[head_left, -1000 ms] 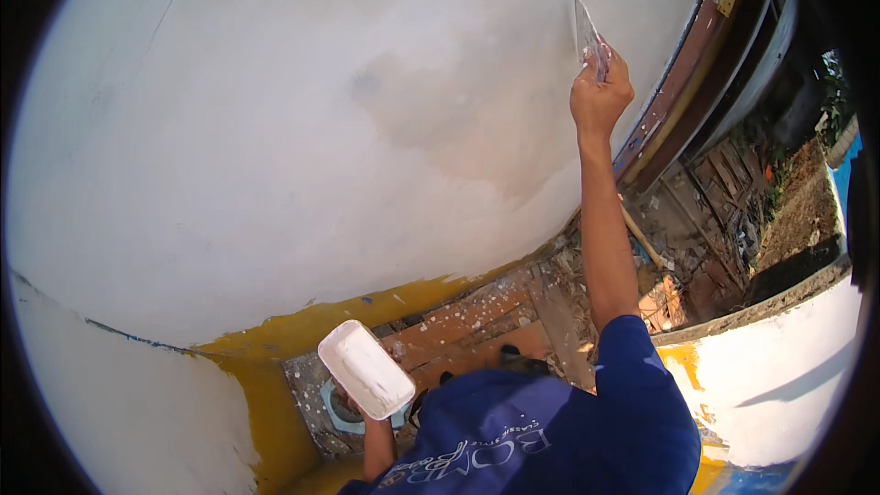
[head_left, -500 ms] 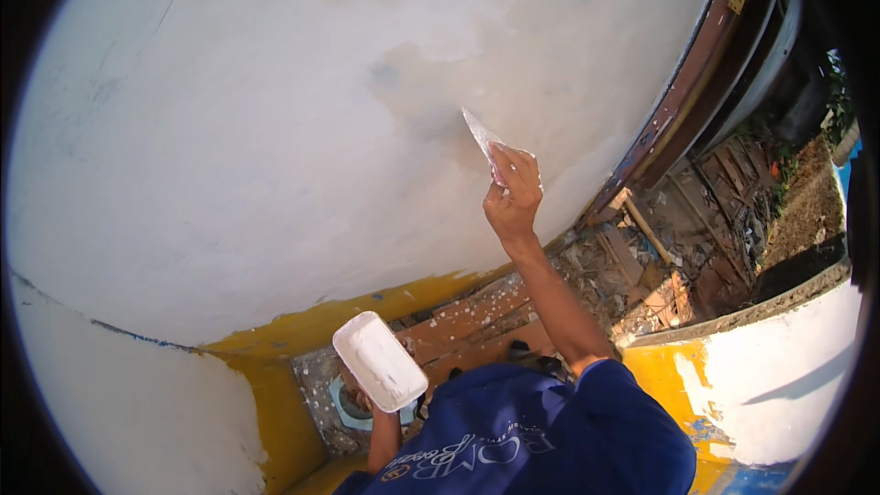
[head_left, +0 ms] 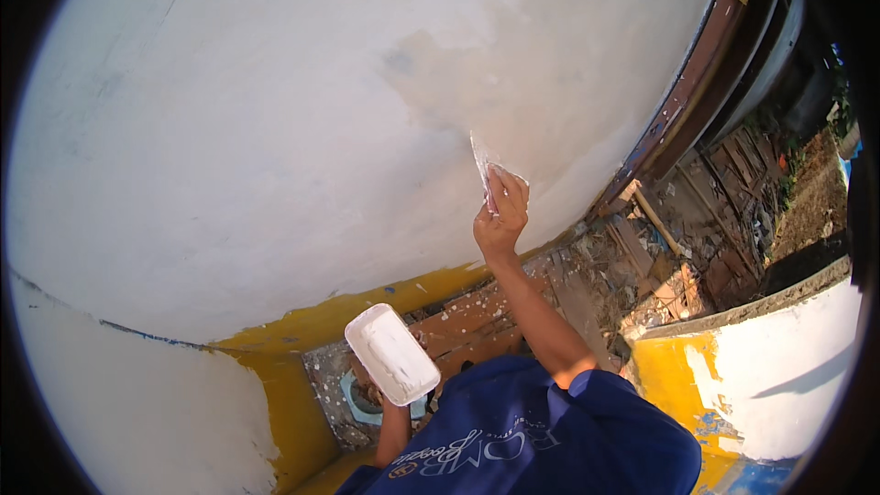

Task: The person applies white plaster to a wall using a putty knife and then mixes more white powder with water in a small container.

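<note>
My right hand [head_left: 500, 223] is closed around a flat putty knife [head_left: 482, 160] smeared with white. Its blade points up at the pale wall [head_left: 238, 147], by the lower end of a greyish damp-looking patch [head_left: 440, 82]. I cannot tell whether the blade touches the wall. Low at the middle, my left hand [head_left: 390, 411] supports a white rectangular tub [head_left: 368, 359] from beneath, and the tub hides most of its fingers. White putty [head_left: 403, 372] coats the inside of the tub, which tilts toward me.
A yellow painted band [head_left: 367, 305] runs along the wall's foot. Below it lie paint-spattered planks [head_left: 467, 321] and a light-blue basin-like object [head_left: 353, 401]. Wood scraps and rubble [head_left: 678, 266] fill the right, past a brown frame [head_left: 674, 119]. A low white-and-yellow wall [head_left: 779, 357] stands lower right.
My right hand and the putty knife have moved down along the wall, the blade turning more upright. The tub appears slightly further right, and the whole view has shifted a little.
</note>
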`<state>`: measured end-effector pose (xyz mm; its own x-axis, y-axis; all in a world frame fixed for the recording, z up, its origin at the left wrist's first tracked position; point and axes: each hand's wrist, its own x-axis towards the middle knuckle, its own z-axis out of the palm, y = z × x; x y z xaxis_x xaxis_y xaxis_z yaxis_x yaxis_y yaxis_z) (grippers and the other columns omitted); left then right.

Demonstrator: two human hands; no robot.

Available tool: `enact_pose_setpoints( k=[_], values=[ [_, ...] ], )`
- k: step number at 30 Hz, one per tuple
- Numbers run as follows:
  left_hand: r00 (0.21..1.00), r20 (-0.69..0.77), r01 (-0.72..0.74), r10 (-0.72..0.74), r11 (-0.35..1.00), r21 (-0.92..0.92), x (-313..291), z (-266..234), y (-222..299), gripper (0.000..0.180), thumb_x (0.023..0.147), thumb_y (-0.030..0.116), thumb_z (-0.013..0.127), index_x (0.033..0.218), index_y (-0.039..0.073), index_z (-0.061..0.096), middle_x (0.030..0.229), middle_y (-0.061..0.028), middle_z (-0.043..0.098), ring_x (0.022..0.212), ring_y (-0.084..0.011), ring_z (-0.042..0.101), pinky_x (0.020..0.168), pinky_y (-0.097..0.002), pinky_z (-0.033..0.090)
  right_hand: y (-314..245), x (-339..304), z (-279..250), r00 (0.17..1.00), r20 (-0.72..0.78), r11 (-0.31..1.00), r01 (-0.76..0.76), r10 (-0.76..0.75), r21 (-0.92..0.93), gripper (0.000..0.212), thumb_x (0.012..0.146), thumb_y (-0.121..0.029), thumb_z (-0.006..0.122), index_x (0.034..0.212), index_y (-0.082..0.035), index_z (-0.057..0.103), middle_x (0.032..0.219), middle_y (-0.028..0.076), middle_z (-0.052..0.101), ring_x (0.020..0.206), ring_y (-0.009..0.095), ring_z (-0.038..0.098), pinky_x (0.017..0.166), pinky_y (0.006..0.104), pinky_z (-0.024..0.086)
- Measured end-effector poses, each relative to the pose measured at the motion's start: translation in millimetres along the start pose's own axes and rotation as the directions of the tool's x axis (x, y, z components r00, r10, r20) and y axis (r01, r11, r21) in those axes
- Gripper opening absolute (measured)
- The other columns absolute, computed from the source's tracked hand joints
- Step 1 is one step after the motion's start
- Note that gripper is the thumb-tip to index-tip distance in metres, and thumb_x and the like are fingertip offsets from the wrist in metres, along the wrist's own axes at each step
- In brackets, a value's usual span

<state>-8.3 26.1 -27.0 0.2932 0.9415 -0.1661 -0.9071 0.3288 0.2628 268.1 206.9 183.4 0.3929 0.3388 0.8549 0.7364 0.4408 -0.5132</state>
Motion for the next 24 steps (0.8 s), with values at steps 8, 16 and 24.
enact_pose_setpoints(
  k=[8,16,24],
  values=[
    [0.999,0.005,-0.041,0.04,0.997,0.065,-7,-27,4,0.1,0.076,0.081,0.052,0.147,0.012,0.037,0.136,-0.0212,0.053,0.111,-0.0418,0.061,0.092,-0.0572,0.053,-19,-12,58,1.0,-0.008,0.998,0.015,-0.016,-0.068,0.063,0.059,0.016,0.055,0.118,-0.002,0.066,0.117,0.014,0.061,0.106,0.037,0.054,0.092,0.0425,0.046],
    [1.0,0.016,-0.015,0.015,1.0,0.019,-6,3,1,0.086,0.084,0.066,0.055,0.147,0.01,0.036,0.133,-0.024,0.053,0.111,-0.0423,0.06,0.091,-0.057,0.053,-9,23,6,0.999,-0.036,1.0,-0.007,0.007,-0.009,0.065,0.062,0.019,0.056,0.122,-0.002,0.064,0.123,0.013,0.059,0.113,0.034,0.05,0.093,0.0424,0.046],
    [0.998,0.055,-0.003,0.004,1.0,-0.011,-7,6,0,0.071,0.093,0.057,0.049,0.145,0.009,0.039,0.131,-0.0222,0.054,0.111,-0.0395,0.06,0.087,-0.0548,0.055,-45,-35,39,0.987,0.15,0.998,-0.055,0.05,0.031,0.065,0.061,0.019,0.055,0.121,-0.001,0.065,0.121,0.013,0.061,0.11,0.036,0.051,0.094,0.0422,0.046]
  ],
)
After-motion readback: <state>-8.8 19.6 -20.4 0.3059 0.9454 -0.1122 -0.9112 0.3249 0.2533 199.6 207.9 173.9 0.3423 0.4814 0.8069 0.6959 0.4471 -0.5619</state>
